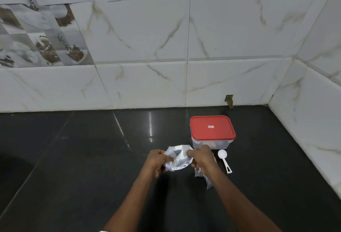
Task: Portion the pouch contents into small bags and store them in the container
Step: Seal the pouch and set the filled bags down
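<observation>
— What colour is the lid [212,126]?
— Red, with a small white label, on a translucent grey container [219,144].
— And the pouch [180,160]?
— Silvery, with white lettering. The scoop [224,161] is white.
— And the surfaces?
— The tabletop [73,167] is glossy black. The wall tiles [230,29] are white, veined grey-brown like marble.

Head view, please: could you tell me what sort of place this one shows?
Probably a home kitchen: a dark polished countertop meets a marble-look tiled wall with food-picture tiles; a red-lidded container sits there.
</observation>
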